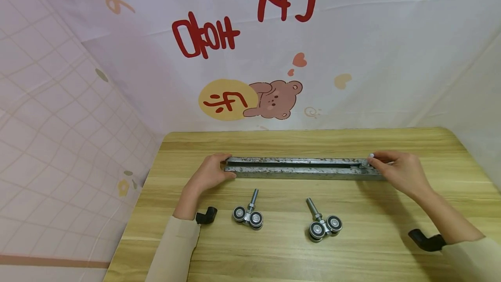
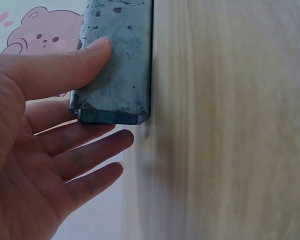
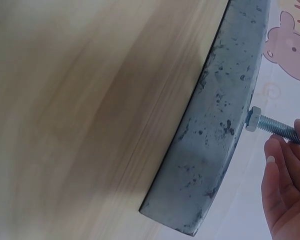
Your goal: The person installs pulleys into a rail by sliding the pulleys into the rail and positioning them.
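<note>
Head: rail (image 1: 289, 174) on the surface (image 1: 274, 256), left grip (image 1: 209, 172) at one end, right grip (image 1: 405, 175) near the other. Left wrist: left grip clamps the rail's end. Right wrist: right grip pinches a bolt (image 3: 276, 127) rising from the rail.

Dull, pitted metal rail (image 3: 213, 120)

Arms (image 1: 187, 203) apart, left fingers (image 2: 50, 114) gripping, right fingers (image 3: 272, 185) pinching
</note>
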`<state>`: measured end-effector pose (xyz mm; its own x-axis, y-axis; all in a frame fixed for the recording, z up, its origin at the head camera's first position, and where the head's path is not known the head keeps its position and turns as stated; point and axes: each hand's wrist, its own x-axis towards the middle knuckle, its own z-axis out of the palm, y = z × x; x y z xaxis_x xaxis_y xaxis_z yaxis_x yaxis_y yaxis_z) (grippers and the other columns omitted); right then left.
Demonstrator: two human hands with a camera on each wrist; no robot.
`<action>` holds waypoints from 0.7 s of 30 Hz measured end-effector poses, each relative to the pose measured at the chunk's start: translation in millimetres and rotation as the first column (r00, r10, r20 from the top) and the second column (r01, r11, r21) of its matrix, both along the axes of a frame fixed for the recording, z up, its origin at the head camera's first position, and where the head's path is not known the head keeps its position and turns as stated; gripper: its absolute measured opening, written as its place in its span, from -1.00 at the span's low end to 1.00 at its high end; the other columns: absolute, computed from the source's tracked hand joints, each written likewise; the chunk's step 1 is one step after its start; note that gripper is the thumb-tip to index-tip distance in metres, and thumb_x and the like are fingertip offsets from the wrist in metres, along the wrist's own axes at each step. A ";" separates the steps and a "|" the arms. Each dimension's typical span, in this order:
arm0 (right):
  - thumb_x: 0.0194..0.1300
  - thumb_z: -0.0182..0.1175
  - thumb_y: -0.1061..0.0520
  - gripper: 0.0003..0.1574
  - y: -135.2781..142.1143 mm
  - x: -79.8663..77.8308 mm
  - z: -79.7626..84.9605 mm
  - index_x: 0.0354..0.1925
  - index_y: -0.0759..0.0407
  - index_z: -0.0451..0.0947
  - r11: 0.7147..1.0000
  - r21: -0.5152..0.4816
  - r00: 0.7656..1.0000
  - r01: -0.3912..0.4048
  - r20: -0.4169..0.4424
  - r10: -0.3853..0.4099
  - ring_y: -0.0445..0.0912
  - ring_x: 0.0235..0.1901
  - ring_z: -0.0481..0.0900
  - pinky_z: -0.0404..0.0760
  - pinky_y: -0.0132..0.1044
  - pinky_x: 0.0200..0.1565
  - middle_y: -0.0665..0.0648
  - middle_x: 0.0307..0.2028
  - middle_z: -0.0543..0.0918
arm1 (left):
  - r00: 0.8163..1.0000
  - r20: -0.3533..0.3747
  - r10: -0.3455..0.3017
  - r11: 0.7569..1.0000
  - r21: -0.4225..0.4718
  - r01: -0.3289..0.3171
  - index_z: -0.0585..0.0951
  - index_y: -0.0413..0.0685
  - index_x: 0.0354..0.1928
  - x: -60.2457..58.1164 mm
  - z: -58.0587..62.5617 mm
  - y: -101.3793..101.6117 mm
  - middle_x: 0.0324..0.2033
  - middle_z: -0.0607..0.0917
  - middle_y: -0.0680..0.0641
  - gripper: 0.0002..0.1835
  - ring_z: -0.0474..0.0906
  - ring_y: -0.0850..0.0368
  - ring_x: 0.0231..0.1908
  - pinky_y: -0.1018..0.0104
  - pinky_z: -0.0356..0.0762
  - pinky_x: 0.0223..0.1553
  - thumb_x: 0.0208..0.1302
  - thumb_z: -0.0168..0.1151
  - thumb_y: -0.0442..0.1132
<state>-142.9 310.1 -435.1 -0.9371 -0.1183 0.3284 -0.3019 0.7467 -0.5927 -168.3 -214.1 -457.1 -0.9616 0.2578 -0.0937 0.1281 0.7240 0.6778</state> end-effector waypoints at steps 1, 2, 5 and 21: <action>0.38 0.41 0.17 -0.72 -1.2 -0.1 0.0 -0.09 0.38 0.78 1.000 -0.001 1.000 0.000 0.000 0.000 -0.59 -0.38 0.53 0.53 -0.57 -0.44 0.35 -0.26 0.80 | 1.000 -0.001 0.001 1.000 0.001 -0.001 0.49 -0.26 0.45 0.0 -0.2 -0.1 0.29 0.60 -0.27 -0.23 0.58 -0.18 0.23 -0.07 0.59 0.15 0.24 0.57 -0.22; 0.38 0.41 0.17 -0.73 -2.4 -0.1 -0.2 -0.09 0.37 0.79 1.000 0.001 1.000 0.001 -0.003 -0.001 -0.59 -0.37 0.53 0.54 -0.56 -0.45 0.34 -0.26 0.80 | 1.000 -0.001 0.001 1.000 0.001 -0.001 0.49 -0.26 0.45 -0.2 -0.4 -0.2 0.30 0.60 -0.27 -0.23 0.58 -0.17 0.23 -0.07 0.59 0.15 0.24 0.57 -0.22; 0.38 0.41 0.17 -0.74 -5.7 -0.4 -0.9 -0.09 0.36 0.79 1.000 0.004 1.000 0.003 -0.005 -0.003 -0.60 -0.37 0.52 0.55 -0.53 -0.46 0.33 -0.27 0.81 | 1.000 0.002 0.001 1.000 0.007 -0.001 0.49 -0.24 0.46 -0.6 -0.6 -0.5 0.31 0.59 -0.26 -0.23 0.57 -0.17 0.26 -0.07 0.59 0.15 0.24 0.57 -0.21; 0.36 0.44 0.15 -0.78 -22.8 -6.0 -3.4 -0.13 0.30 0.82 1.000 -0.005 1.000 0.001 -0.005 -0.001 -0.59 -0.35 0.51 0.50 -0.55 -0.44 0.25 -0.28 0.82 | 1.000 0.001 -0.003 1.000 0.001 0.003 0.48 -0.24 0.46 -2.2 -1.7 -0.6 0.32 0.59 -0.26 -0.22 0.56 -0.17 0.27 -0.06 0.59 0.16 0.24 0.57 -0.21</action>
<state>-149.0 287.4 -438.4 -0.9354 -0.1159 0.3340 -0.3046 0.7436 -0.5951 -170.5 -214.8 -458.7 -0.9607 0.2611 -0.0946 0.1296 0.7226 0.6790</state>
